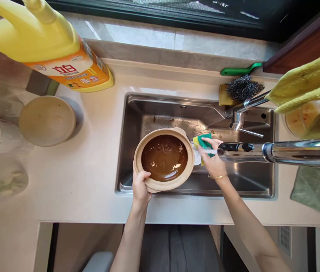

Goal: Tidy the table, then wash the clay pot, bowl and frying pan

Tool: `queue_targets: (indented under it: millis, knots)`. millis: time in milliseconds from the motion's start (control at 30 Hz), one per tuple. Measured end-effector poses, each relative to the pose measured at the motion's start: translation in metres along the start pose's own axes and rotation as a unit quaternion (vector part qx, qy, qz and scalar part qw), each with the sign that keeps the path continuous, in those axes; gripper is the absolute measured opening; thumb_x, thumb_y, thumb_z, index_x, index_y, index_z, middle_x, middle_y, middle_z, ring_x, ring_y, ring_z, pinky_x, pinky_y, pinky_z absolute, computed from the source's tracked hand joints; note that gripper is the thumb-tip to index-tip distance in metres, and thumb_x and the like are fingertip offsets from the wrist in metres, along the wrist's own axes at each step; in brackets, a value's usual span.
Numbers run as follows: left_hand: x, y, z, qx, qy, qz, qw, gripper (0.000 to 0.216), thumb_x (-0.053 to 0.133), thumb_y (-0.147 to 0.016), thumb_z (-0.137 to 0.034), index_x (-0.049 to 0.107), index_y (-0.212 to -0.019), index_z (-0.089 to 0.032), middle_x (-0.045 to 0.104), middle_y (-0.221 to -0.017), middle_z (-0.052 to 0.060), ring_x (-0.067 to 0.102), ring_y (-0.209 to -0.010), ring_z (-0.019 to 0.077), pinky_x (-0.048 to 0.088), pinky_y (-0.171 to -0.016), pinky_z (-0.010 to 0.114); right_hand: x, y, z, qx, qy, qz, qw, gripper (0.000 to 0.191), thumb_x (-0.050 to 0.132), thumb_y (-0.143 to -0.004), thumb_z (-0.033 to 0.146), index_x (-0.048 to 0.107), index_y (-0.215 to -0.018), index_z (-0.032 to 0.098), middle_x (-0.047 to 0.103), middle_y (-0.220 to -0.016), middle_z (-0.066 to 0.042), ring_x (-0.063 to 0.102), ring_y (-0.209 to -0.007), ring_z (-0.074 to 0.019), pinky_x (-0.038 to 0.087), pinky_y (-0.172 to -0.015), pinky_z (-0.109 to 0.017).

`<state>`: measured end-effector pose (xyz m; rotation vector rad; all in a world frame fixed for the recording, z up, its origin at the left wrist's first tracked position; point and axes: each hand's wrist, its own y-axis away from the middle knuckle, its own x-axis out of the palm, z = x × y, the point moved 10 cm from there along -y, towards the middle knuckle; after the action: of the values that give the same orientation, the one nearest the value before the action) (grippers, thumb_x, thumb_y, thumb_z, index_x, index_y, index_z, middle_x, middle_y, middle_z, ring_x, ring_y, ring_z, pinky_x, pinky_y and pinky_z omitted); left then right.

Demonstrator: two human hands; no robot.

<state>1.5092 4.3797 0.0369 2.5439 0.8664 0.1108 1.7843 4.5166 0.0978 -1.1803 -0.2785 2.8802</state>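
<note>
1. Kitchen, pale tabletop (92, 158) with a steel sink (131, 151) set into it, dark window behind the sink.
2. Clay pot (164, 158), brown glazed inside and wet, sits in the sink at its left side.
3. Left hand (140, 187) clamped on the pot's near rim.
4. Right hand (212, 160) closed around a green-yellow sponge (204, 143), just right of the pot, under the faucet spout (262, 151).
5. Yellow detergent jug (49, 45) and a beige lid (47, 120) left of the sink; steel scourer (243, 87) behind it.

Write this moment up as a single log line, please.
left hand: grips clay pot rim | right hand: holds sponge | place: over sink, below faucet
</note>
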Motion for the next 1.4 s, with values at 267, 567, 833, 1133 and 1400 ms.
queue_targets:
  millis: [267,567,833,1133,1400]
  knots:
    - [-0.003,0.009,-0.019,0.028,0.002,0.020,0.999,0.075,0.045,-0.069,-0.014,0.038,-0.142,-0.030,0.051,-0.139,-0.005,0.046,-0.130,0.0222,0.038,-0.112,0.036,0.018,0.003,-0.006,0.044,-0.057,0.068,0.995,0.034,0.053,-0.090,0.044,0.064,-0.118,0.030,0.058,-0.113,-0.007,0.051,-0.112,-0.0239,0.040,-0.104,-0.047]
    - [0.002,0.015,-0.040,0.065,-0.033,0.070,0.995,0.076,0.048,-0.068,-0.011,0.040,-0.142,-0.029,0.047,-0.143,-0.004,0.038,-0.136,0.0243,0.031,-0.117,0.036,0.013,-0.001,0.002,0.050,-0.028,0.101,0.993,0.044,0.055,-0.088,0.048,0.055,-0.128,0.030,0.053,-0.114,-0.009,0.050,-0.110,-0.0253,0.043,-0.101,-0.049]
    - [0.001,0.014,-0.029,0.008,0.031,0.052,0.998,0.068,0.050,-0.076,-0.013,0.040,-0.141,-0.031,0.049,-0.142,-0.003,0.042,-0.134,0.0239,0.035,-0.114,0.037,0.012,-0.006,0.013,0.045,-0.005,0.051,0.998,0.037,0.054,-0.089,0.044,0.061,-0.123,0.029,0.050,-0.114,-0.009,0.046,-0.115,-0.0251,0.041,-0.104,-0.047]
    - [0.021,0.005,-0.014,-0.044,0.028,0.064,0.997,0.048,0.053,-0.089,-0.042,0.045,-0.135,-0.029,0.047,-0.144,0.004,0.038,-0.136,0.0238,0.033,-0.114,0.038,0.044,0.015,0.051,0.000,-0.018,0.136,0.991,0.035,0.061,-0.082,0.034,0.060,-0.116,0.024,0.051,-0.110,-0.009,0.053,-0.105,-0.0246,0.047,-0.096,-0.044]
    - [0.042,0.006,-0.007,0.010,-0.014,0.112,0.994,0.049,0.051,-0.090,-0.046,0.045,-0.135,-0.027,0.044,-0.145,0.005,0.035,-0.138,0.0222,0.026,-0.117,0.036,0.117,0.049,0.077,0.055,-0.077,0.212,0.973,0.032,0.056,-0.088,0.030,0.065,-0.117,0.019,0.047,-0.108,-0.010,0.055,-0.100,-0.0219,0.048,-0.095,-0.037]
